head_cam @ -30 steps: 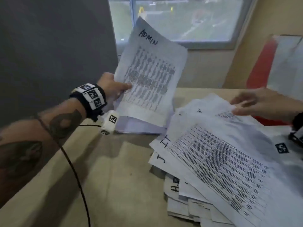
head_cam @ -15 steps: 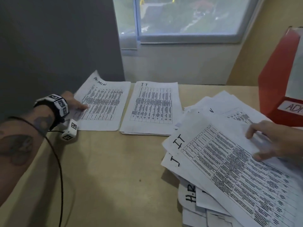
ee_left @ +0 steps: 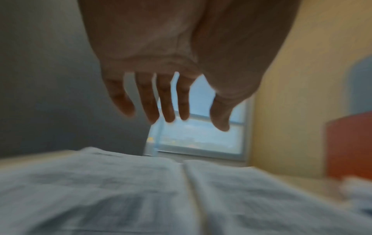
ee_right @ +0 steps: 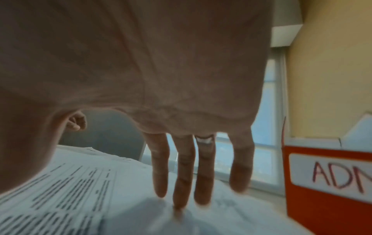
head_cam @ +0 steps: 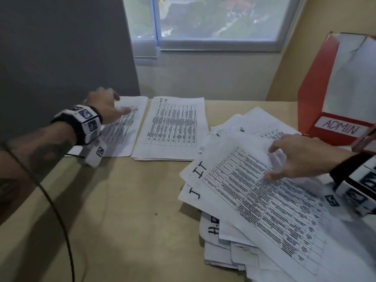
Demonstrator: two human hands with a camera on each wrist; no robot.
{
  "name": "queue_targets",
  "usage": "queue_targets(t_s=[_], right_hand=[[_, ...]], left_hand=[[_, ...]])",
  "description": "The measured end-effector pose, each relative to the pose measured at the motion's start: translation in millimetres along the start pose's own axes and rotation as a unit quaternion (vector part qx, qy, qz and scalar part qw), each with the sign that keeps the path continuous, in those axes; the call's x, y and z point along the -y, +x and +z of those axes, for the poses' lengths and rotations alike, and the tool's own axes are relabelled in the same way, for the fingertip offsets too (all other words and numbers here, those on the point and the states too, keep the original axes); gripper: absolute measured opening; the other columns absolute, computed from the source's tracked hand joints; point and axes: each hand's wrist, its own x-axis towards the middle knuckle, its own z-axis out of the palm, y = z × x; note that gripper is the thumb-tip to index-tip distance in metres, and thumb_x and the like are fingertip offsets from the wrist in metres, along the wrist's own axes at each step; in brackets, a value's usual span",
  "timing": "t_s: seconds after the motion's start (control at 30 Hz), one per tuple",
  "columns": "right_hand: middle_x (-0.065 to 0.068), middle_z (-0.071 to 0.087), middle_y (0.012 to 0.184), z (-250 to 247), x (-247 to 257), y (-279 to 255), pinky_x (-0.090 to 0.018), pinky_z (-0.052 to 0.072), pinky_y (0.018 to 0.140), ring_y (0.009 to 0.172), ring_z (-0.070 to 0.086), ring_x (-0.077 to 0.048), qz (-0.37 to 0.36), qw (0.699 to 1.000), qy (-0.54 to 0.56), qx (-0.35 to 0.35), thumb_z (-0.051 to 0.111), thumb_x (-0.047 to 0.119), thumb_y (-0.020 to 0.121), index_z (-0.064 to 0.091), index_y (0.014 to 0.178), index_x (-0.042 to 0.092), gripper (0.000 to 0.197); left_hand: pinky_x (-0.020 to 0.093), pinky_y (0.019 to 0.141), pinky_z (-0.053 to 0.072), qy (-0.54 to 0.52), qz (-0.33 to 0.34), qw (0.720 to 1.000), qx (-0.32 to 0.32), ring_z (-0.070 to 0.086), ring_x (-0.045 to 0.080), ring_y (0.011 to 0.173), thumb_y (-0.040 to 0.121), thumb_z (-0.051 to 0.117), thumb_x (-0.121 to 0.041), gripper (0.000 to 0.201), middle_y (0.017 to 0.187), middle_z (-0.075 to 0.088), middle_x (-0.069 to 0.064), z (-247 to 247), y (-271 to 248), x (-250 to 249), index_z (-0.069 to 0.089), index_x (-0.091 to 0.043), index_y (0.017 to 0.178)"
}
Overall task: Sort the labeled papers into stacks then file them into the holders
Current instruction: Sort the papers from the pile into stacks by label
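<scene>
**Sorting papers at the desk: both hands spread, nothing held**

Nearest, on the right side of the tan desk, lies a loose heap of papers, sheets fanned at odd angles. The top sheet carries a printed table and a handwritten "IT"; lower sheets show "J" and "H." at their edges. The right hand lies over the far part of this heap, fingers straight and apart, tips touching the top sheet, thumb spread wide; it grips nothing.

Farther back, two neat stacks lie side by side, just apart. The IT stack is the right one, its label legible at the top. The left stack is partly covered by the left hand, which hovers over it with fingers loosely extended and slightly spread, holding nothing; the view is blurred.

At the far right stands a red holder labelled "ADMIN", white sheets inside. Behind the desk is a window.
</scene>
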Motion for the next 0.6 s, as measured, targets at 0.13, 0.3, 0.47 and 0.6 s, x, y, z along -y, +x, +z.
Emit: queue_targets(t_s=[0.13,0.3,0.47,0.6], right_hand=[[0.001,0.066,0.121,3.3,11.2,11.6,-0.036,0.051,0.096,0.108,0.06,-0.019,0.014,0.997,0.055,0.044,0.086,0.08,0.047,0.051,0.137,0.015,0.116],[0.006,0.067,0.103,10.2,7.9,15.3,-0.033,0.05,0.081,0.093,0.062,-0.014,0.014,0.991,0.128,0.025,0.098,0.055,0.056,0.058,0.111,0.021,0.076],[0.006,0.063,0.125,11.8,7.4,4.1,-0.034,0.051,0.097,0.111,0.06,-0.015,-0.012,0.99,0.141,-0.002,0.091,0.066,0.053,0.058,0.124,0.025,0.088],[0.0,0.055,0.145,9.4,17.1,-1.4,-0.039,0.046,0.108,0.127,0.055,-0.02,-0.023,0.983,0.179,-0.017,0.078,0.077,0.051,0.042,0.151,0.017,0.122]], left_hand=[[0.031,0.077,0.056,-0.08,0.13,0.961,0.232,0.075,0.008,0.078,0.084,0.06,-0.076,0.057,0.085,0.079,-0.01,-2.4,-61.8,-99.5,0.076,-0.022,0.094],[0.026,0.072,0.056,-0.085,0.161,0.885,0.428,0.076,0.005,0.077,0.066,0.074,-0.074,0.064,0.085,0.08,-0.01,12.5,-121.6,-150.4,0.079,-0.019,0.099],[0.034,0.085,0.064,-0.188,0.12,0.884,0.412,0.078,0.02,0.089,0.068,0.097,-0.023,0.032,0.089,0.081,-0.001,30.0,-139.6,-151.0,0.083,-0.018,0.097],[0.033,0.082,0.064,-0.172,0.11,0.914,0.352,0.076,0.016,0.088,0.075,0.091,-0.037,0.026,0.086,0.081,-0.007,23.9,-137.4,-159.5,0.083,-0.021,0.094]])
